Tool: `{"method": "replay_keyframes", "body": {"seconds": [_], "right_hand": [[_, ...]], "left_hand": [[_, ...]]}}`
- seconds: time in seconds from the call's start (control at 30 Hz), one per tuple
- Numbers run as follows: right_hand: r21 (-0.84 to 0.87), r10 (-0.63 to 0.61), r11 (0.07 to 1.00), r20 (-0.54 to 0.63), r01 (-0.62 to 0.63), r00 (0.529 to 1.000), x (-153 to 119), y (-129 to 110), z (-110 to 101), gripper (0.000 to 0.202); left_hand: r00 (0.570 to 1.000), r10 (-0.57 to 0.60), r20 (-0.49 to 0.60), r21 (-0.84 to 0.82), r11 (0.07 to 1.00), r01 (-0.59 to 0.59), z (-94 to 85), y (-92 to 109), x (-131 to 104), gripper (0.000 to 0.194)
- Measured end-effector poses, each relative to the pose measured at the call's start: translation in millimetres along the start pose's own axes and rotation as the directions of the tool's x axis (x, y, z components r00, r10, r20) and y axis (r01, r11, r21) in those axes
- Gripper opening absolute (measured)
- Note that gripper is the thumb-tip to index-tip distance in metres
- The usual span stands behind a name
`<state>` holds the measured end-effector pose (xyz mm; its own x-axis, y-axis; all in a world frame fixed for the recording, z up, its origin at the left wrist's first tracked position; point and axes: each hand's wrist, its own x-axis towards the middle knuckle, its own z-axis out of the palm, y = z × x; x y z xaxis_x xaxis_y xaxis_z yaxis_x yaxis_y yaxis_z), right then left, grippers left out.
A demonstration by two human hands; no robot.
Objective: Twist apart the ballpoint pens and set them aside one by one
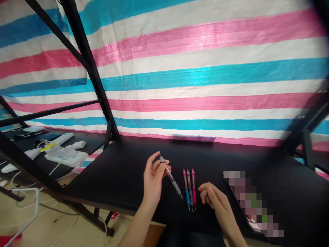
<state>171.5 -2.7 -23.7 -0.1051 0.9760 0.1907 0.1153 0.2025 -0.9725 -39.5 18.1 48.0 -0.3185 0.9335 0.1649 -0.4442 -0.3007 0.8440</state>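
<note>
My left hand point(153, 176) holds a clear pen with dark parts point(171, 177) near its upper end, between thumb and fingers; the pen slants down to the right above the black table. To its right, three pens lie side by side: a blue one with a red top point(186, 189), a grey and black one point(190, 190) in the middle and a pink one point(194, 189). Just right of the pink pen is my right hand point(214, 199), its fingers loosely curled, with nothing visible in them.
On the black table point(123, 168), a blurred-out flat object point(253, 206) lies at the right. Black metal posts point(96, 82) frame the table, and a striped sheet point(205, 72) hangs behind. White power strips point(65, 156) and cables lie on another table at the left.
</note>
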Motion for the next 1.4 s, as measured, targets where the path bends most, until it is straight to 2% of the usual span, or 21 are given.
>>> {"method": "replay_keyframes", "body": {"seconds": [0.13, 0.23, 0.47, 0.67, 0.8, 1.13, 1.4], "right_hand": [[-0.045, 0.003, 0.999, 0.003, -0.003, 1.0, 0, 3, -1, 0.041], [-0.083, -0.013, 0.996, 0.002, 0.013, 1.0, 1, 1, 0, 0.042], [-0.113, -0.024, 0.993, 0.015, 0.026, 1.0, 2, -1, 0, 0.042], [-0.128, -0.017, 0.992, 0.011, 0.018, 1.0, 2, -2, 0, 0.042], [-0.131, -0.016, 0.991, 0.002, 0.016, 1.0, 2, -2, 0, 0.041], [-0.14, -0.027, 0.99, 0.011, 0.028, 1.0, 4, 3, -2, 0.041], [-0.137, -0.029, 0.99, -0.005, 0.028, 1.0, 5, -3, 0, 0.041]], "left_hand": [[0.999, 0.013, 0.045, 0.156, 0.988, -0.02, -27.1, 11, 14, 0.046], [0.997, 0.014, 0.081, 0.232, 0.972, -0.032, -35.4, 14, 21, 0.042], [0.995, -0.015, 0.1, 0.269, 0.963, -0.013, -33.2, 11, 32, 0.036], [0.99, -0.069, 0.119, 0.289, 0.957, 0.032, -36.0, 10, 49, 0.046], [0.986, -0.092, 0.141, 0.309, 0.95, 0.044, -37.0, 10, 58, 0.044], [0.979, -0.107, 0.17, 0.369, 0.929, 0.038, -38.8, 9, 63, 0.048], [0.975, -0.114, 0.192, 0.455, 0.89, 0.015, -39.0, 9, 69, 0.042]]}}
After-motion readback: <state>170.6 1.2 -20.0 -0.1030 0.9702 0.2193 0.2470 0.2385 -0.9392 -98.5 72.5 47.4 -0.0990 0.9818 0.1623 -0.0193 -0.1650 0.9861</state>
